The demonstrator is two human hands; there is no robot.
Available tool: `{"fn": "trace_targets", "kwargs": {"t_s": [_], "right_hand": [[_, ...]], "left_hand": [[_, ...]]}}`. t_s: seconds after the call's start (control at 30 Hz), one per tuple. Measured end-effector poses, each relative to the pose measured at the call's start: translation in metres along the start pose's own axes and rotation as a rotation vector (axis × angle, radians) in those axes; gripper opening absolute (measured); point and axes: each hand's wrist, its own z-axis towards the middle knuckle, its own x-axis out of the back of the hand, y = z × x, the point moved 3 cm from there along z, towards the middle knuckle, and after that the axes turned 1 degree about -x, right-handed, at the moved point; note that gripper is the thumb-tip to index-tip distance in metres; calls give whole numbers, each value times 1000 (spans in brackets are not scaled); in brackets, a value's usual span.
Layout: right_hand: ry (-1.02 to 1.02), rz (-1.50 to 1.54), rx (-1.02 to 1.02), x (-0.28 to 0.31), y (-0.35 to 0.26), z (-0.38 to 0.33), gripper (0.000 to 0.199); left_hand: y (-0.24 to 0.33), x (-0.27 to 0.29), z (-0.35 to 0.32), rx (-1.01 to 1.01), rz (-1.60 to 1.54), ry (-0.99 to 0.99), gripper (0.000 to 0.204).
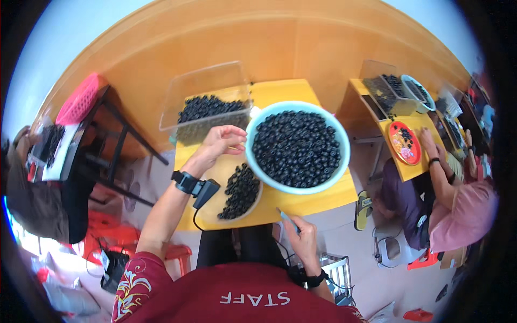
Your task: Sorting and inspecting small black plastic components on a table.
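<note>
My left hand (pixel 222 141) hovers over the yellow table (pixel 280 91), fingers curled, between the clear plastic box (pixel 207 99) of small black rings and the pale blue bowl (pixel 297 146) full of the same black rings. Whether its fingers pinch a ring I cannot tell. Just below it a shallow wooden dish (pixel 239 191) holds a heap of black rings. My right hand (pixel 301 234) is at the table's near edge, closed on a thin light blue stick (pixel 288 220) that points up toward the bowl.
A person in pink at the right works at a second yellow table (pixel 401 167) with a red plate (pixel 405 142) and clear boxes of black rings. Another person sits at the left by a black-framed table with a pink basket (pixel 79 99). Red stools stand lower left.
</note>
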Motion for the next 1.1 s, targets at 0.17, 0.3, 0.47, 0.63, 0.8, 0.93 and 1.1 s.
{"fn": "trace_targets", "kwargs": {"t_s": [0.17,0.3,0.47,0.63,0.8,0.93,1.1], "right_hand": [[-58,-7,87,-19,7,5,14],[-118,-33,71,-32,8,3,15],[-148,-39,22,-48,1,-5,16],[-92,-46,-14,-59,-3,-14,17],[-63,-88,62,-63,-12,-17,18],[-112,-143,39,-63,-12,-14,19],[-101,-146,29,-66,-19,-8,19]], "left_hand": [[-40,53,-68,120,-7,51,19],[-94,61,-115,147,-74,52,20],[-115,31,-119,-7,396,82,17],[-114,1,-97,-199,629,231,20],[-116,-5,-91,-238,751,204,14],[-123,0,-92,-186,737,192,10],[-128,7,-103,-233,693,275,25]]}}
